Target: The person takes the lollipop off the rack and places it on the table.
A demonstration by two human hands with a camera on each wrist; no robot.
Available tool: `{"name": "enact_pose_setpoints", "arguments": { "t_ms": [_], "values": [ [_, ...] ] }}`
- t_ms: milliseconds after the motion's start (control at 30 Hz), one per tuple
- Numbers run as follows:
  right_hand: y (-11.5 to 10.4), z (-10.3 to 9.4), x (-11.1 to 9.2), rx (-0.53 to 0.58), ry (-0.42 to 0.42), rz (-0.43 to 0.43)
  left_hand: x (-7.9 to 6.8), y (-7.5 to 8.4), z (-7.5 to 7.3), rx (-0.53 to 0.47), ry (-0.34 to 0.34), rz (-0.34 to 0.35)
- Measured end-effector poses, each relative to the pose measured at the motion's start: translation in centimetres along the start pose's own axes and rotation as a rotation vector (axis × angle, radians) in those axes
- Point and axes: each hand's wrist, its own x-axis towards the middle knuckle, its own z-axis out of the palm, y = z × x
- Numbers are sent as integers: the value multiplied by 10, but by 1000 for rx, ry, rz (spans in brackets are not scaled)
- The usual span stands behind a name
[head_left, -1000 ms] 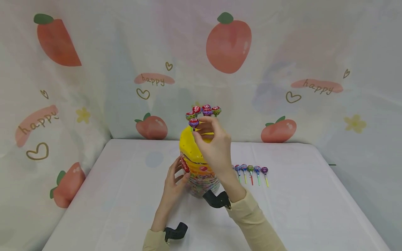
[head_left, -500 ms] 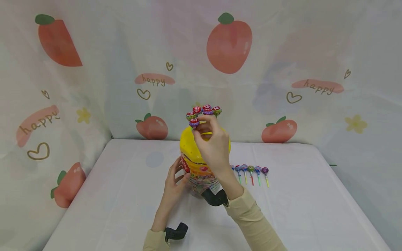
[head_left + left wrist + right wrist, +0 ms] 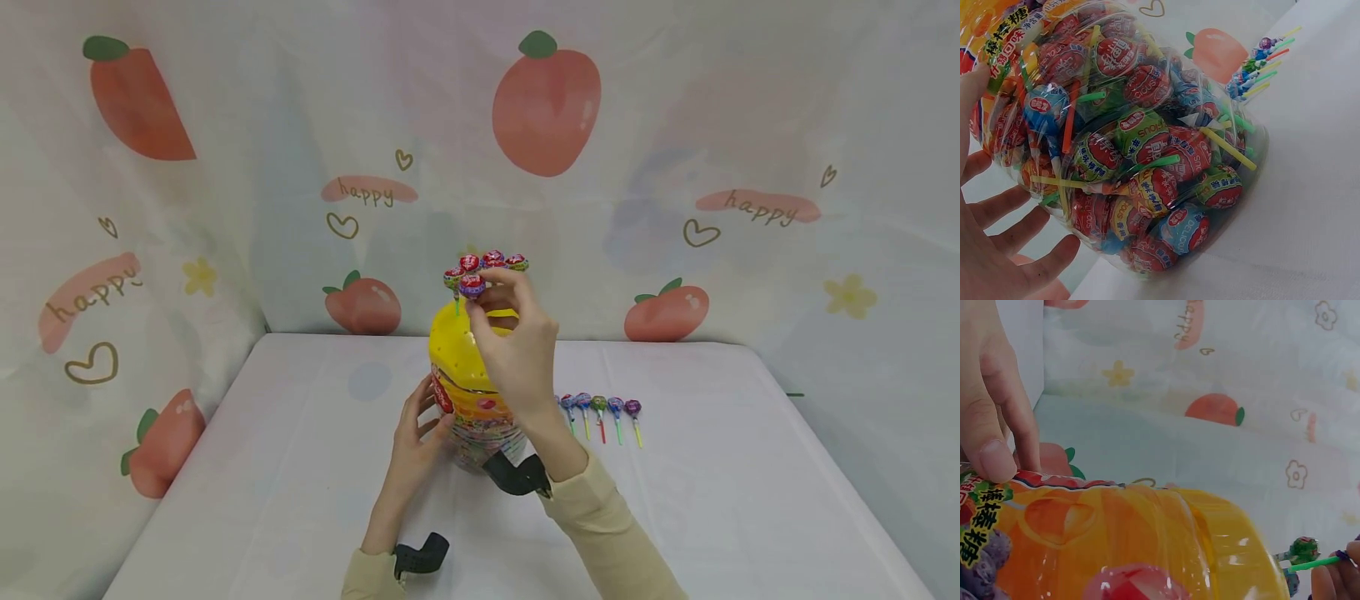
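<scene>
A large clear jar (image 3: 480,437) of wrapped lollipops stands upright on the table, topped by a domed yellow lid (image 3: 453,350). My left hand (image 3: 415,437) rests against its left side, fingers fairly straight and spread along the plastic in the left wrist view. Above the lid, my right hand (image 3: 517,354) pinches a red-and-purple lollipop (image 3: 472,287). A green stick (image 3: 1316,564) reaches from those fingertips to the lid top in the right wrist view; whether it enters a hole is unclear. Several other lollipops (image 3: 469,262) stand in the lid, partly hidden by the right hand.
A row of several lollipops (image 3: 598,403) lies on the white table (image 3: 720,492), right of the jar; the right arm covers its left end. Behind and left hangs a backdrop cloth (image 3: 442,83) printed with fruit.
The right hand and its lollipop have shifted slightly right and up above the lid. Left hand and jar stay where they were.
</scene>
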Motion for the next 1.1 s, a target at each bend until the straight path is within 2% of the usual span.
{"name": "enact_pose_setpoints", "arguments": {
  "t_ms": [267,500,667,1100],
  "values": [
    [-5,-24,-12,3,63,1,0,0,1,-10,-4,7],
    [2,-48,-32,-22,109,21,1,-2,1,-30,-10,-9],
    [5,-62,-48,-9,109,55,1,-2,1,-29,-13,-12],
    [24,-88,-83,-77,95,165,0,-2,0,-8,-7,13]
  ]
}}
